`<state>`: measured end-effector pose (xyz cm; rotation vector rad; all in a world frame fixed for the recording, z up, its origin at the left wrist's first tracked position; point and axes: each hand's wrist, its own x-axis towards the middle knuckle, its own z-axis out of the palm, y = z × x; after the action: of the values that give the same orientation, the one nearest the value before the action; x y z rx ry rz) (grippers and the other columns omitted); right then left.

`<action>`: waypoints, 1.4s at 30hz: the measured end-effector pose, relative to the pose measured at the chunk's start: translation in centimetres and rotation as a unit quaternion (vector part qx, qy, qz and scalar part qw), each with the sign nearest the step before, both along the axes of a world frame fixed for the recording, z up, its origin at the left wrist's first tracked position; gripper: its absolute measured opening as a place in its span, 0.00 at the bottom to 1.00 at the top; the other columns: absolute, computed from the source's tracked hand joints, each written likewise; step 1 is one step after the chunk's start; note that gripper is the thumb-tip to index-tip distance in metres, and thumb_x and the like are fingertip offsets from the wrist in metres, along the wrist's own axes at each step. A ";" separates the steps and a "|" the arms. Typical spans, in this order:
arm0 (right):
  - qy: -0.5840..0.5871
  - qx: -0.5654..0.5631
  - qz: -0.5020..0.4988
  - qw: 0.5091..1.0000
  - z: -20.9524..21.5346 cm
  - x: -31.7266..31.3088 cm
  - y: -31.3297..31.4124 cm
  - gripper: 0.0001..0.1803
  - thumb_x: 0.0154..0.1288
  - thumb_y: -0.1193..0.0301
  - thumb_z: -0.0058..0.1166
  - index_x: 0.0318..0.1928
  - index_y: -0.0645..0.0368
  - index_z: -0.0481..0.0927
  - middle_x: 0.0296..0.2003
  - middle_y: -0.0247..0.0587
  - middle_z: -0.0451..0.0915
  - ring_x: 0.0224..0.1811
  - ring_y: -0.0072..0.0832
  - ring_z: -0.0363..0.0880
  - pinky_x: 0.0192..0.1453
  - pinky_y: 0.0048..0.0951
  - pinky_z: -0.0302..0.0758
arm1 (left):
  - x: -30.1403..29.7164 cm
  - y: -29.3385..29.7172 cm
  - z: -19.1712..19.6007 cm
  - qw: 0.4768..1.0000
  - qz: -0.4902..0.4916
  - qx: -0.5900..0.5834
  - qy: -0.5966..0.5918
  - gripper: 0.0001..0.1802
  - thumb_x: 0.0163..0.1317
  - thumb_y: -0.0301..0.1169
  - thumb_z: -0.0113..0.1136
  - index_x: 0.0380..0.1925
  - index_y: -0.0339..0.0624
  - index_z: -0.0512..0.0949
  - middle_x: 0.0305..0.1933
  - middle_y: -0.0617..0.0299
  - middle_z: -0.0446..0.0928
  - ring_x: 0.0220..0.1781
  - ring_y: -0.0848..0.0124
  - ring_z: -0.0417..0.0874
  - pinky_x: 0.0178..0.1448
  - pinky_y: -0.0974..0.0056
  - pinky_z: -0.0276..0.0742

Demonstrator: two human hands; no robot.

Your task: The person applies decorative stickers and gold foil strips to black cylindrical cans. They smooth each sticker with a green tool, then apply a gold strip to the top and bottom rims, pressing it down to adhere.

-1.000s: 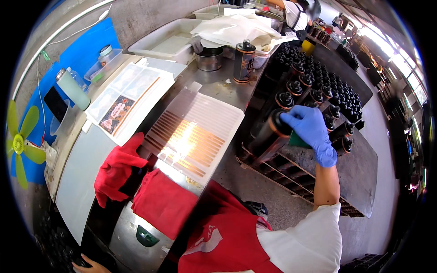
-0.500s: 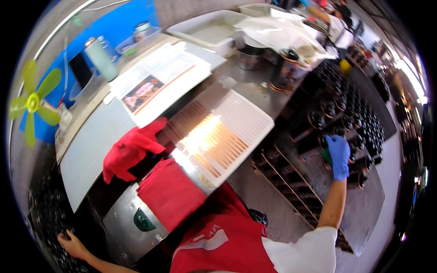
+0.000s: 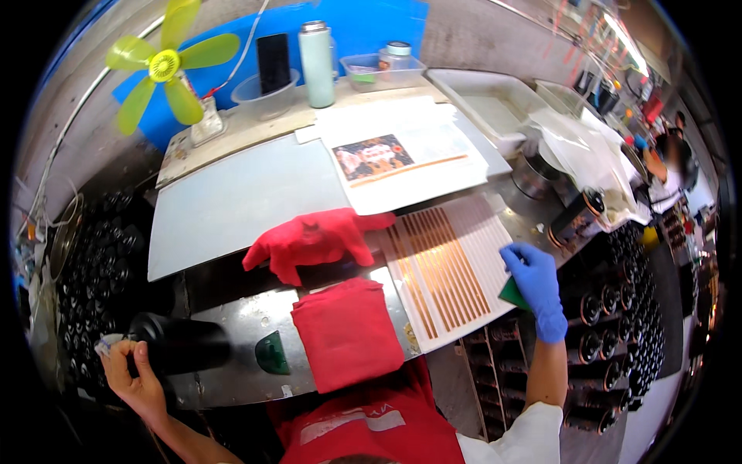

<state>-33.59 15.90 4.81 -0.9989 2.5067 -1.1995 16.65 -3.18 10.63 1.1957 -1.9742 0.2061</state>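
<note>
Right hand (image 3: 535,288) moved to striped sheet (image 3: 448,267), gripping green pad (image 3: 511,293); left hand (image 3: 130,371) now holds black bottle (image 3: 182,344)

The black bottle (image 3: 182,345) is cylindrical with a matte dark surface. It lies on its side on the steel counter at the lower left, its long axis running roughly left to right. Its left end sits in the grasp of the bare left hand (image 3: 133,375).

The green pad (image 3: 512,293) is a small, flat, dark green piece. Only 1 corner shows. It sits under the gloved right hand (image 3: 536,282), at the right edge of the white slatted panel (image 3: 448,267).
</note>
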 end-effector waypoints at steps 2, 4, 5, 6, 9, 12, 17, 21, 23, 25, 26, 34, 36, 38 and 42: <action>0.004 -0.026 0.034 0.999 -0.1 -1.8 -4.3 0.13 0.59 0.67 0.56 0.42 0.61 0.81 0.29 0.41 0.82 0.31 0.22 0.78 0.38 0.24 0.72 | -2.4 -0.3 1.0 0.991 -0.117 0.045 0.044 0.10 0.60 0.27 0.54 0.23 0.36 0.67 0.25 0.62 0.63 0.28 0.70 0.62 0.34 0.68 0.60; 0.159 -0.062 0.084 0.982 -0.8 -4.6 -8.0 0.15 0.61 0.68 0.52 0.48 0.55 0.79 0.39 0.44 0.80 0.37 0.31 0.79 0.43 0.28 0.73 | -6.1 -0.8 1.5 0.964 -0.197 0.128 0.128 0.15 0.49 0.34 0.61 0.16 0.38 0.68 0.19 0.60 0.64 0.25 0.66 0.63 0.31 0.64 0.58; 0.142 -0.044 0.099 0.984 -0.6 -5.6 -9.7 0.15 0.62 0.68 0.51 0.49 0.54 0.78 0.40 0.44 0.79 0.39 0.33 0.78 0.45 0.29 0.73 | -8.2 -1.4 1.7 0.943 -0.258 0.161 0.134 0.15 0.46 0.35 0.63 0.15 0.39 0.68 0.18 0.61 0.65 0.24 0.66 0.63 0.30 0.64 0.58; 0.122 -0.028 0.115 0.985 -0.6 -6.5 -11.5 0.16 0.62 0.68 0.50 0.50 0.54 0.78 0.41 0.44 0.79 0.40 0.35 0.78 0.46 0.31 0.73 | -10.5 -2.0 1.9 0.928 -0.318 0.158 0.111 0.15 0.44 0.36 0.64 0.15 0.39 0.69 0.18 0.61 0.66 0.23 0.65 0.65 0.29 0.63 0.59; 0.183 0.009 0.201 0.962 -0.5 -6.6 -17.2 0.19 0.62 0.63 0.50 0.51 0.55 0.77 0.43 0.47 0.77 0.43 0.39 0.77 0.49 0.34 0.72 | -16.2 -4.3 1.9 0.873 -0.423 0.241 0.024 0.11 0.48 0.32 0.64 0.17 0.40 0.72 0.19 0.59 0.68 0.23 0.63 0.68 0.30 0.62 0.63; 0.185 0.153 0.178 0.954 -0.4 -4.9 -22.8 0.29 0.57 0.54 0.54 0.53 0.61 0.75 0.43 0.53 0.76 0.47 0.43 0.75 0.53 0.36 0.71 | -20.4 -7.4 -1.0 0.873 -0.375 0.312 0.022 0.12 0.54 0.35 0.61 0.19 0.38 0.75 0.17 0.57 0.71 0.24 0.64 0.69 0.34 0.63 0.64; 0.204 0.249 0.116 0.940 -0.7 -6.9 -27.4 0.57 0.27 0.36 0.67 0.51 0.71 0.70 0.48 0.65 0.70 0.50 0.52 0.72 0.53 0.39 0.73 | -22.7 -10.6 -5.4 0.932 -0.279 0.208 -0.102 0.15 0.58 0.39 0.57 0.21 0.39 0.77 0.29 0.50 0.70 0.38 0.57 0.67 0.44 0.60 0.64; 0.173 0.237 0.052 0.955 -1.5 -13.3 -27.6 0.56 0.27 0.37 0.68 0.48 0.75 0.71 0.50 0.70 0.68 0.52 0.53 0.72 0.54 0.39 0.72 | -23.1 -11.1 -7.2 0.912 -0.310 0.266 -0.029 0.16 0.62 0.39 0.53 0.21 0.40 0.77 0.32 0.49 0.68 0.41 0.54 0.65 0.46 0.58 0.63; 0.209 0.220 0.009 0.953 -1.9 -17.6 -26.1 0.49 0.29 0.39 0.68 0.41 0.73 0.75 0.42 0.68 0.75 0.44 0.50 0.77 0.48 0.40 0.74 | -23.8 -10.9 -7.4 0.911 -0.304 0.279 -0.026 0.15 0.62 0.38 0.52 0.22 0.40 0.77 0.31 0.48 0.68 0.41 0.54 0.65 0.46 0.57 0.63; 0.196 0.228 -0.017 0.954 -1.9 -20.4 -25.5 0.45 0.30 0.40 0.68 0.36 0.72 0.78 0.35 0.63 0.78 0.38 0.48 0.80 0.43 0.40 0.75 | -24.3 -10.7 -6.9 0.908 -0.287 0.302 -0.044 0.10 0.62 0.34 0.52 0.27 0.41 0.78 0.36 0.47 0.69 0.41 0.54 0.67 0.48 0.56 0.64; 0.191 0.223 -0.025 0.956 -2.5 -21.1 -25.7 0.43 0.31 0.41 0.68 0.33 0.72 0.78 0.32 0.61 0.79 0.36 0.47 0.80 0.41 0.40 0.75 | -24.2 -10.7 -7.1 0.916 -0.290 0.277 0.005 0.09 0.62 0.33 0.52 0.30 0.41 0.77 0.40 0.47 0.70 0.43 0.54 0.68 0.50 0.56 0.64; 0.024 0.110 0.062 0.992 -2.9 -22.0 -25.9 0.21 0.40 0.59 0.69 0.20 0.67 0.79 0.16 0.36 0.75 0.17 0.21 0.69 0.21 0.27 0.64 | -17.7 -3.6 -9.2 0.882 -0.286 0.299 0.225 0.28 0.53 0.31 0.61 0.54 0.35 0.65 0.61 0.46 0.61 0.62 0.57 0.62 0.66 0.59 0.55; 0.040 0.113 0.042 0.992 -3.4 -23.8 -26.2 0.20 0.40 0.60 0.68 0.25 0.66 0.81 0.18 0.36 0.77 0.18 0.23 0.71 0.24 0.28 0.66 | -16.6 -0.7 -10.9 0.848 -0.295 0.387 0.209 0.49 0.45 0.36 0.72 0.63 0.35 0.52 0.63 0.49 0.57 0.65 0.60 0.60 0.67 0.59 0.54; 0.079 0.135 0.031 0.987 -2.6 -22.9 -26.4 0.19 0.42 0.60 0.67 0.27 0.65 0.81 0.18 0.38 0.76 0.19 0.24 0.72 0.27 0.28 0.68 | -17.3 1.0 -10.7 0.768 -0.281 0.499 0.288 0.54 0.44 0.38 0.74 0.65 0.36 0.48 0.62 0.46 0.58 0.61 0.56 0.65 0.65 0.57 0.59; 0.192 0.103 0.005 0.976 -3.4 -24.1 -26.1 0.17 0.47 0.61 0.61 0.30 0.64 0.82 0.22 0.46 0.79 0.25 0.33 0.78 0.32 0.30 0.72 | -18.9 1.0 -11.3 0.603 -0.295 0.592 0.446 0.59 0.44 0.31 0.73 0.67 0.37 0.39 0.63 0.47 0.56 0.65 0.60 0.61 0.66 0.58 0.60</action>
<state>-57.66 -10.24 1.40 -1.2863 2.8351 -0.7789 -2.22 -2.16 -0.64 0.8578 -1.2534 -1.9359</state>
